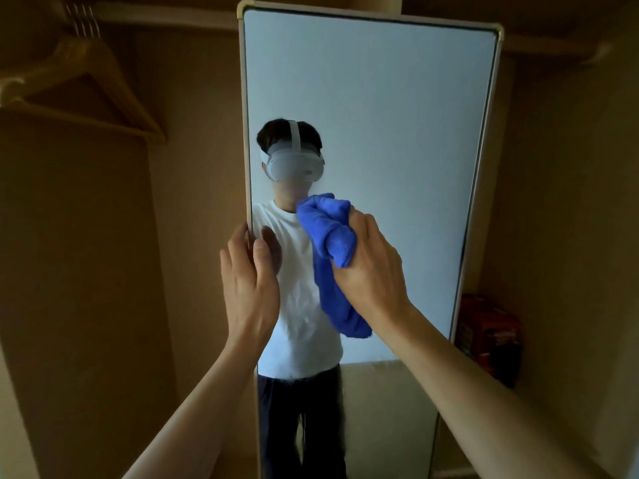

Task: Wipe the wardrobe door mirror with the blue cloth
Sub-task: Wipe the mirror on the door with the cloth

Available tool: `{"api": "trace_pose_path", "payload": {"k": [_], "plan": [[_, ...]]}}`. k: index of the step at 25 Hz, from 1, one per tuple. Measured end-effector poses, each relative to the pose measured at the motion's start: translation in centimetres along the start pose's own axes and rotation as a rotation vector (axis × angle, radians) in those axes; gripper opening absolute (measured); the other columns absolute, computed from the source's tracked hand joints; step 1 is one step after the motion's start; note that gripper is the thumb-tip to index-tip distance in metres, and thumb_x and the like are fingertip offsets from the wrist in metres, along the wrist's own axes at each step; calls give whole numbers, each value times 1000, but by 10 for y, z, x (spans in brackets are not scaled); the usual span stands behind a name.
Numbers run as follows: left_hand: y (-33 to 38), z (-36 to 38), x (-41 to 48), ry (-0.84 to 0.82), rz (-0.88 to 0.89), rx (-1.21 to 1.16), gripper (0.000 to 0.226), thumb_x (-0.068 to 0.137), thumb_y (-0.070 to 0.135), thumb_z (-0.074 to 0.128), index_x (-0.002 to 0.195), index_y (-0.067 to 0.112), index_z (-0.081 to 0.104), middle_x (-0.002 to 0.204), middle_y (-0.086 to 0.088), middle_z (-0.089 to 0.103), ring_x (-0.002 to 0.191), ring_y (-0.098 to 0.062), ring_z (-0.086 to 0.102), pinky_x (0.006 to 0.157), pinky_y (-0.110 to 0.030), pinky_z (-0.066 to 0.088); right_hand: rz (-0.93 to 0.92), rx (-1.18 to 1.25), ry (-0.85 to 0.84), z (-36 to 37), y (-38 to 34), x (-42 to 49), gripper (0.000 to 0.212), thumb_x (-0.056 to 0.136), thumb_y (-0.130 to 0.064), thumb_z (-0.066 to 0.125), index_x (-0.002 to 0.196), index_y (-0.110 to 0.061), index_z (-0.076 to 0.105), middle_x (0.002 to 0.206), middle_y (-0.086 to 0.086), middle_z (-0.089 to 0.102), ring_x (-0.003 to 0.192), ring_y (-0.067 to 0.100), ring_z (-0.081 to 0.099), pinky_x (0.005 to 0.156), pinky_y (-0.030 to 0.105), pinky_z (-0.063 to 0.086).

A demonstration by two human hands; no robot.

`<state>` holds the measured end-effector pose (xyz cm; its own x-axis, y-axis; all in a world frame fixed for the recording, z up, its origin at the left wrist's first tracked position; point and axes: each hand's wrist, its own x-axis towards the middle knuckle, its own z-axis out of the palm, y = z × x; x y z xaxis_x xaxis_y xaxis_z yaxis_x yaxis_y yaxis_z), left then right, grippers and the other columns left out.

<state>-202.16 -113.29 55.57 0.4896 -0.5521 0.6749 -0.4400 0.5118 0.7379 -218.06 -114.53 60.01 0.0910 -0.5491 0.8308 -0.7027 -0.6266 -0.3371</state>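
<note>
Writing: none can be read — the dark red box [491,340] on the wardrobe floor at lower right bears printing, but it is too dim and blurred to make out.
Mirror: a tall rectangular mirror with a pale frame and brass-coloured corner caps [397,133] stands upright on the opened wardrobe door, filling the middle of the view; its glass reflects a light wall and a person in a white T-shirt, dark trousers and a white headset.
Room: the warm brown wooden wardrobe interior [86,271] surrounds the mirror on both sides, dimly lit.
Rail: wooden coat hangers [90,81] hang at upper left, their metal hooks bunched together at the top.
Cloth: a bright blue terry cloth [328,243] is bunched at its top and trails down in a loose tail, lying against the glass at mid-height, over the reflected chest.
Right hand: the right hand [370,267] is closed round the bunched upper part of the cloth, knuckles toward the camera, with the cloth's tail hanging below and to the left of the wrist.
Left hand: the left hand [250,281] grips the mirror's left edge — fingers curled behind the frame, thumb lying on the glass in front.
Spacing: the two hands are near each other at about the same height, the cloth between them.
</note>
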Motion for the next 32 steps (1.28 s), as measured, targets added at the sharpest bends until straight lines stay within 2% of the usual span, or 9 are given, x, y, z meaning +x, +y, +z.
{"api": "trace_pose_path", "payload": {"k": [3, 7, 12, 15, 22, 24, 27, 29, 32], "plan": [[-4, 9, -3, 15, -5, 16, 46, 107, 43, 35, 152, 32, 31, 136, 12, 38, 122, -6, 40, 100, -32, 36, 110, 74, 81, -26, 39, -3, 10, 96, -35, 51, 105, -34, 48, 95, -9, 62, 82, 9, 60, 66, 30, 47], [-7, 11, -6, 31, 28, 33, 47, 106, 42, 38, 152, 37, 28, 130, 19, 32, 121, -5, 39, 99, -34, 38, 171, -53, 180, -61, 89, -8, 41, 86, -12, 68, 124, -15, 51, 111, 5, 61, 89, 17, 55, 72, 33, 42], [-9, 11, -9, 33, 34, 57, 48, 106, 41, 40, 152, 37, 26, 129, 17, 32, 125, -10, 39, 103, -42, 43, 253, -106, 260, -91, 123, -11, 33, 95, -12, 63, 125, -1, 54, 102, 12, 61, 89, 27, 59, 76, 37, 44], [-10, 12, -10, 23, 31, 58, 51, 106, 40, 40, 154, 37, 24, 131, 19, 30, 128, -9, 36, 105, -42, 40, 296, -84, 259, -93, 128, -11, 31, 100, -13, 57, 126, 2, 53, 108, 20, 62, 95, 32, 62, 82, 39, 46], [-15, 6, -10, 10, 3, -11, 50, 107, 31, 35, 155, 41, 29, 126, 38, 39, 123, 9, 36, 107, -30, 31, 247, -184, 397, -62, 99, -13, 31, 88, -11, 65, 117, -6, 55, 101, 14, 62, 80, 24, 56, 69, 35, 41], [-15, 1, -10, -14, -3, -58, 49, 106, 32, 33, 154, 42, 33, 124, 44, 41, 119, 17, 41, 105, -22, 33, 212, -126, 358, -49, 82, -11, 26, 87, -29, 57, 107, -13, 54, 93, 7, 60, 76, 17, 52, 63, 35, 43], [-17, -11, -9, -46, -19, -167, 46, 106, 31, 34, 150, 42, 43, 141, 29, 50, 126, 17, 45, 104, -13, 41, 207, -62, 259, -26, 47, -8, 38, 83, -48, 35, 98, -18, 50, 88, -1, 53, 73, 15, 51, 62, 35, 47], [-19, -18, -7, -81, -56, -235, 44, 105, 33, 35, 146, 42, 49, 145, 15, 55, 129, 1, 54, 109, -25, 47, 154, -93, 208, -14, 29, -10, 18, 86, -35, 45, 100, -24, 48, 90, -6, 55, 73, 15, 56, 60, 34, 46], [-24, -25, -3, -148, -108, -293, 44, 103, 35, 37, 143, 43, 52, 142, 9, 60, 131, -10, 56, 113, -43, 46, 142, -110, 79, -3, 3, -11, 12, 90, -31, 47, 99, -24, 49, 87, -3, 56, 73, 17, 59, 58, 36, 50]]}}
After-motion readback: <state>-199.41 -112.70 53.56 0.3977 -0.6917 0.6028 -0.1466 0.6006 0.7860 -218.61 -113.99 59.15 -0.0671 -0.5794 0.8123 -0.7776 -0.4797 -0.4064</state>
